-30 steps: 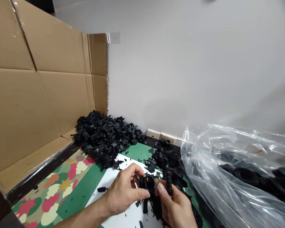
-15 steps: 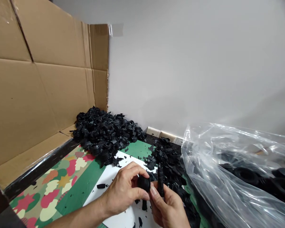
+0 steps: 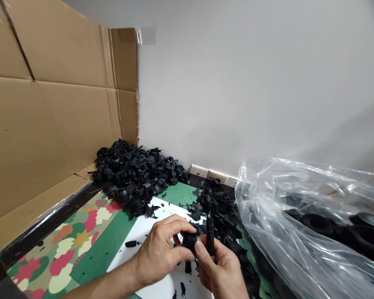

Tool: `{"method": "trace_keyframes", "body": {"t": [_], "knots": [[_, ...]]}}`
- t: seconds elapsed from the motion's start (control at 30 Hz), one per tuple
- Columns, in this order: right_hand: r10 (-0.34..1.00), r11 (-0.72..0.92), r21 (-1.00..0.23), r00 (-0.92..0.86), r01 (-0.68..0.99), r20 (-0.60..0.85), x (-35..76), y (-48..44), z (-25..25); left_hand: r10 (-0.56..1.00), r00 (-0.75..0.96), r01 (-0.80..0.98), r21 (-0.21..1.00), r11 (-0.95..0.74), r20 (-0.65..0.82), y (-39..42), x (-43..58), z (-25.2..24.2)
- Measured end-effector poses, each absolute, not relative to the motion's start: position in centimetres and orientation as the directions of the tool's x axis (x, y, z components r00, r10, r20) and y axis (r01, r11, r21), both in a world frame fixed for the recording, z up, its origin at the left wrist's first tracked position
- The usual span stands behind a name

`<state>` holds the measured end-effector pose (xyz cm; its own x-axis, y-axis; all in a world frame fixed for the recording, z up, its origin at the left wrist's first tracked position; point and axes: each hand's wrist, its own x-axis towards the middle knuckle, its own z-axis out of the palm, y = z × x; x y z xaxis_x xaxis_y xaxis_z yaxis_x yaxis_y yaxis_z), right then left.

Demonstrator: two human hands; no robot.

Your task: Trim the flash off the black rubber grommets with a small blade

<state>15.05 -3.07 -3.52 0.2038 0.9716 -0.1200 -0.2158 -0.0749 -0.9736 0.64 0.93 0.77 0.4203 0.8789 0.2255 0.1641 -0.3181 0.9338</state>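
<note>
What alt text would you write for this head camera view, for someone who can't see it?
A left hand pinches a black ribbed rubber piece while a right hand holds a slim black object beside it. A heap of similar black ribbed pieces lies against brown corrugated cardboard, next to a clear plastic bag.

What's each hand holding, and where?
Left hand: a black ribbed rubber bellows, pinched by its ribbed sides. Right hand: a narrow black piece, gripped at its lower end.
</note>
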Motion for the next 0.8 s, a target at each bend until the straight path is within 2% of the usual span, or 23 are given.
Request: {"method": "trace_keyframes", "body": {"t": [0.13, 0.27, 0.33, 0.6, 0.8], "knots": [[0.966, -0.114, -0.946, 0.189, -0.305, -0.178, 15.0, -3.1, -3.4, 0.906, 0.389, 0.183, 0.95, -0.252, 0.166, 0.8, 0.7, 0.8], [0.954, -0.165, -0.865, 0.145, -0.474, -0.262, 14.9, -3.1, -3.0, 0.939, 0.342, -0.002, 0.999, 0.049, -0.045, 1.3, 1.0, 0.2], [0.946, -0.186, -0.831, 0.135, -0.524, -0.296, 15.0, -3.1, -2.9, 0.935, 0.338, -0.07, 0.988, 0.136, -0.105, 1.6, 1.1, 0.1], [0.916, -0.224, -0.768, 0.139, -0.599, -0.376, 15.2, -3.1, -2.9, 0.946, 0.303, -0.133, 0.978, 0.159, -0.112, 1.8, 1.3, 0.7], [0.918, -0.272, -0.688, 0.033, -0.673, -0.396, 15.0, -3.0, -1.6, 0.932, 0.326, -0.152, 0.964, 0.216, -0.157, 1.9, 1.3, 0.7]]}}
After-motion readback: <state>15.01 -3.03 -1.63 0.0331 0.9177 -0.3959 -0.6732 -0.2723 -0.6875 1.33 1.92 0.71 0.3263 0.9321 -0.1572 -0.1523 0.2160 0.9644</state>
